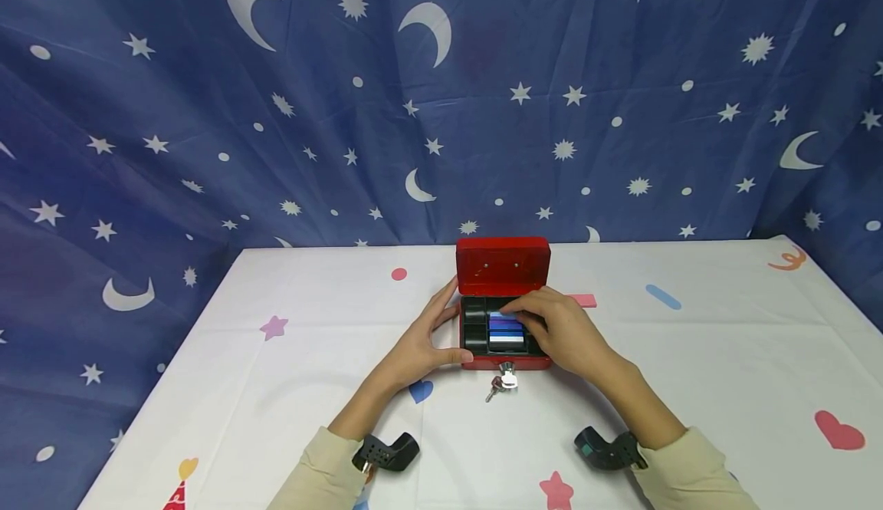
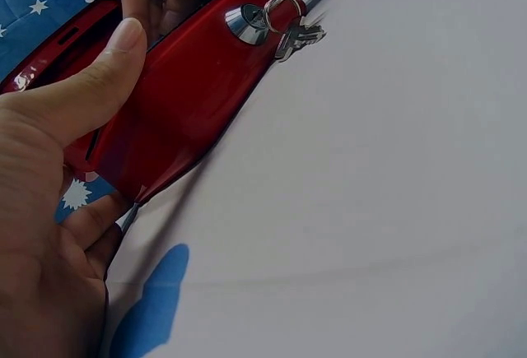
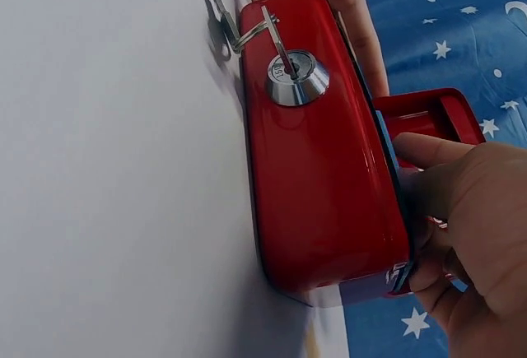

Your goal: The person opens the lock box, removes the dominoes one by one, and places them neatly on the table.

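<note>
A small red cash box [image 1: 507, 363] stands with its lid [image 1: 503, 266] raised and a black compartment tray [image 1: 474, 324] inside. My left hand [image 1: 418, 349] grips the box's left side, its thumb on the front corner. Flat blue and white pieces [image 1: 507, 335] lie stacked in rows in the tray's middle compartment. Reaching in from the right, my right hand [image 1: 567, 333] has its bent fingers at the rearmost blue piece [image 1: 498, 315], seemingly pinching it; the fingers hide most of it. A key sits in the front lock [image 3: 298, 80], with another hanging from its ring.
The box stands on a white cloth [image 1: 310, 403] printed with colourful shapes. Behind the table hangs a blue curtain [image 1: 483, 134] with stars and moons. Black wrist cameras are strapped on both wrists.
</note>
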The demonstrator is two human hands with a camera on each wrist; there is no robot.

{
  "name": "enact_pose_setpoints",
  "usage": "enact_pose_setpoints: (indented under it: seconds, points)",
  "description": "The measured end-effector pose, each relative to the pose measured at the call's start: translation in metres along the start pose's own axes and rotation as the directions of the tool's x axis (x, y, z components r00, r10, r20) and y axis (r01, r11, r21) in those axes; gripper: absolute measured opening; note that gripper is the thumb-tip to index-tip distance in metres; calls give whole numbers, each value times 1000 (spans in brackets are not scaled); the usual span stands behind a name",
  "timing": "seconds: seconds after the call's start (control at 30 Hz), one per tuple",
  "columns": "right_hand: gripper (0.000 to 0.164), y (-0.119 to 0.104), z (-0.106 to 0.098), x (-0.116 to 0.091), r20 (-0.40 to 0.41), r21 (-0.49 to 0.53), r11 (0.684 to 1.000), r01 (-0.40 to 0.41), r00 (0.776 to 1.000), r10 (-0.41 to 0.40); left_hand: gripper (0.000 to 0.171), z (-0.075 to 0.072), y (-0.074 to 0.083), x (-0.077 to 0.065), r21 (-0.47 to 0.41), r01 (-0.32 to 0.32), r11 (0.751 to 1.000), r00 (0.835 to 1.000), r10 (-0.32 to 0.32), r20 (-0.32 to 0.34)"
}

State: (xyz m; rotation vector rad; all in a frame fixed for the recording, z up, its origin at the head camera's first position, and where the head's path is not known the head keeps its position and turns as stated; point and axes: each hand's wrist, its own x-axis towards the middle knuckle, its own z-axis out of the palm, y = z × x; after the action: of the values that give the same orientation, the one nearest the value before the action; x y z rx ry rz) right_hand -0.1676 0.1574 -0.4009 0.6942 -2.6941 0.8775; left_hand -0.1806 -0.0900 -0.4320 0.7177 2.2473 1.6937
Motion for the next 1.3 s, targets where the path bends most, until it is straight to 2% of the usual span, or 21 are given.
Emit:
enact_pose_setpoints:
  seconds: [0.17,0.43,0.57,0.83,1.0,1.3]
  points:
    - [30,0,-1,0,-33,12,1000,25,999,-25,104,-1,24,-5,-3,39,999,999,-39,28]
    - [31,3,-7,1,-95,34,997,73,993,-69,103,-2,27,-6,7,44,999,999,-44,30]
    - [32,4,-11,1,-106,23,997,70,992,-67,103,-2,24,-5,3,27,1000,999,-27,37]
    - [29,8,-21,2,-117,-1,999,50,992,-49,106,1,-7,3,-2,3,1000,1000,-3,8]
    - [29,12,-27,2,-121,-7,999,54,991,-55,106,1,-9,3,0,-11,1000,1000,11,-8]
    - [29,17,-36,0,-121,-23,1000,6,993,-9,109,1,-10,3,-4,-23,1000,1000,23,-15]
